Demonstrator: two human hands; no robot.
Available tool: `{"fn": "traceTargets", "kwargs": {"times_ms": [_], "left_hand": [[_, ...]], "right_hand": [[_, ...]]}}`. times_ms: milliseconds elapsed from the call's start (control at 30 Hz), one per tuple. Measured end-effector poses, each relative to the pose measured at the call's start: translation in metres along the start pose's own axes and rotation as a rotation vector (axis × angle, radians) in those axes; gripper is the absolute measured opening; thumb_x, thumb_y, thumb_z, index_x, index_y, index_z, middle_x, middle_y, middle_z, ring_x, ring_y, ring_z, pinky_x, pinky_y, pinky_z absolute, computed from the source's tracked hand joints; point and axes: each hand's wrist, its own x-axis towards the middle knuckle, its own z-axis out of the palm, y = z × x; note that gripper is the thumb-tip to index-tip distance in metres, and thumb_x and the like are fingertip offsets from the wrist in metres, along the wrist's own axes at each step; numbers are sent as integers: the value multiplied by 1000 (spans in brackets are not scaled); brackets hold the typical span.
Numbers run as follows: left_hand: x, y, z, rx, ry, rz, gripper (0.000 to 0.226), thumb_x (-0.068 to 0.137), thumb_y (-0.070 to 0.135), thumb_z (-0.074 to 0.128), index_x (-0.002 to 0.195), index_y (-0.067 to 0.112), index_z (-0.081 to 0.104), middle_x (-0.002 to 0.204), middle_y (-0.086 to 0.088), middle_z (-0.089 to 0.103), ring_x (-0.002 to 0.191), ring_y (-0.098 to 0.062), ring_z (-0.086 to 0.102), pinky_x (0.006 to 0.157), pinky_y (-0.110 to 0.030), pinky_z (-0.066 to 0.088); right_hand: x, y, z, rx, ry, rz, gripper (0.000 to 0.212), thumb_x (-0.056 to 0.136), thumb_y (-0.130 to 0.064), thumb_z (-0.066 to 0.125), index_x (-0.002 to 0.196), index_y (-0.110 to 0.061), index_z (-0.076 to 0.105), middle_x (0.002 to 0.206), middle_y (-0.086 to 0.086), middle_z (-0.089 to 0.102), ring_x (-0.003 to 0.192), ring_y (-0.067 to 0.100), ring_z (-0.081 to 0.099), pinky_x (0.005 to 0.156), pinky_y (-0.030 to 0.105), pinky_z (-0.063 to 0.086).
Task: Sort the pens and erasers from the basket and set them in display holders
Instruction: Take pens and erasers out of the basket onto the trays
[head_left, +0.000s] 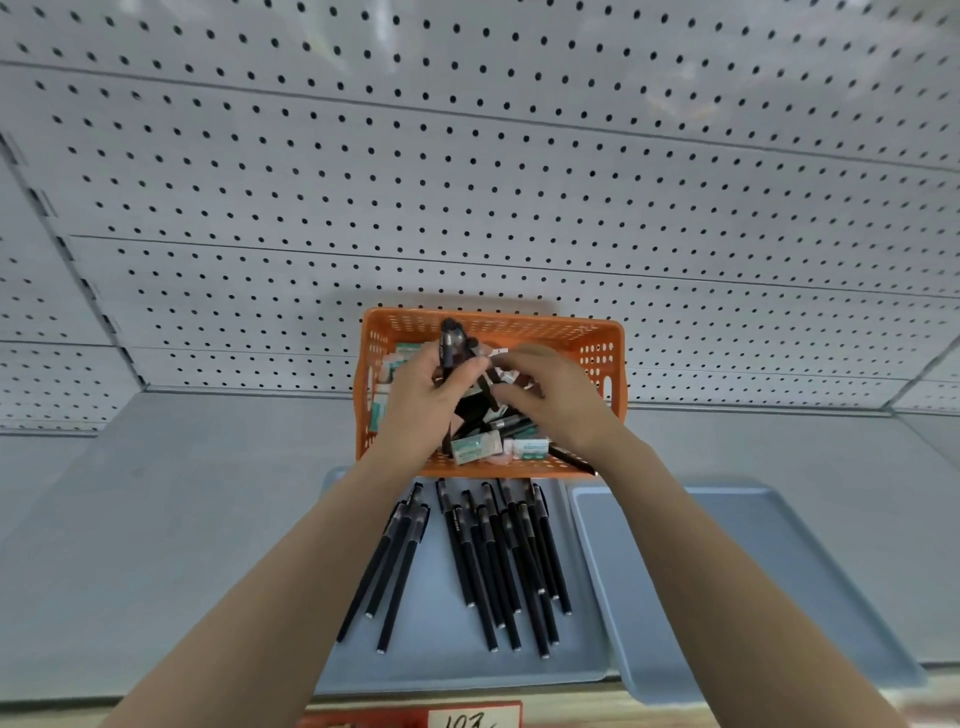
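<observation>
Out on the left there is bare grey shelf (156, 519), with white pegboard (467, 182) rising behind it across the whole view. Moving in, the left forearm crosses the near-left corner of the left blue tray (441, 660). On that tray lie the sorted black pens (498, 561): a few slanted ones on its left side, then a bigger fanned cluster towards its right, caps pointing at the basket.

Up at the far end of that tray sits the orange basket (597, 332), backed against the pegboard. Over its left half is the left hand (431, 395), fingers and thumb curled round a bundle of black pens (449, 340) that stands nearly upright, caps poking above the fist. Under the hands, the basket holds more loose pens (514, 423), lying across one another. Wrapped erasers (475, 449) sit along the near wall, and more show at the left wall behind the wrist.

Now the right hand (550, 395): it is over the basket's right half, fingers bent in towards the bundle and right up against the left hand. Whether those fingers pinch a pen or merely touch the bundle, I cannot tell, as the fingertips are lost among the dark barrels.

Further right, a second blue tray (701, 571) lies just beside the first, partly under the right forearm. Down at the shelf's front edge is a red price strip (472, 719) with a white tag, its writing cut off.
</observation>
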Motion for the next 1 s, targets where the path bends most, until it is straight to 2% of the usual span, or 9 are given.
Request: {"fn": "traceTargets", "kwargs": {"times_ms": [100,167,267,367,467,600,733,867,1000], "left_hand": [[3,1,-11,2,97,35,16,99,33,52,100,34,68,103,18,68,101,3,60,89,-24,44],[6,1,-16,-21,144,93,24,103,29,44,105,23,66,100,20,68,99,2,60,88,-21,45],[7,3,-23,-63,178,138,24,106,23,36,103,12,57,90,10,67,91,-4,61,82,-15,44],[3,3,-28,-151,134,132,18,106,21,34,97,20,48,77,6,56,73,-17,58,79,-32,51],[-3,-1,-32,-112,103,133,14,106,20,33,101,18,46,74,6,52,67,-19,49,74,-41,47],[-8,-2,-33,-58,81,83,14,105,15,36,114,15,46,76,5,53,70,-15,53,76,-34,50],[-13,3,-22,-46,27,19,15,103,17,43,109,20,57,77,-2,55,70,-12,56,77,-30,48],[-16,5,-9,68,-17,7,33,101,32,48,98,2,61,68,-1,55,67,-17,55,80,-44,50],[-14,9,0,-67,14,-104,27,101,30,48,111,8,61,82,0,63,75,-10,61,74,-30,50]], "right_hand": [[-10,23,-2,-189,-57,109,34,89,-13,65,123,-13,66,119,6,64,101,22,60,92,37,47],[-14,31,5,-338,-173,102,41,84,-4,65,123,-14,66,122,8,65,113,28,57,98,40,44],[-16,34,20,-446,-251,72,45,83,3,60,123,-16,65,121,6,64,115,31,51,94,39,43],[-12,34,24,-560,-232,49,37,85,4,55,114,-15,67,116,8,63,113,30,46,92,38,42],[-6,39,23,-644,-228,12,24,88,-2,57,109,-10,67,121,12,60,117,34,47,95,40,41],[-2,33,10,-273,-3,97,15,91,-19,66,90,-4,68,90,10,63,92,31,55,73,34,38],[-4,-6,-13,237,159,241,18,92,-30,67,89,-13,72,73,-5,65,64,7,52,60,19,38],[-13,-35,-19,418,-105,185,15,93,-29,66,80,-22,70,60,-13,54,55,6,46,57,24,39],[-25,-36,-13,381,-281,179,28,93,-27,66,67,-20,60,52,-12,46,49,6,43,53,20,37]]}}
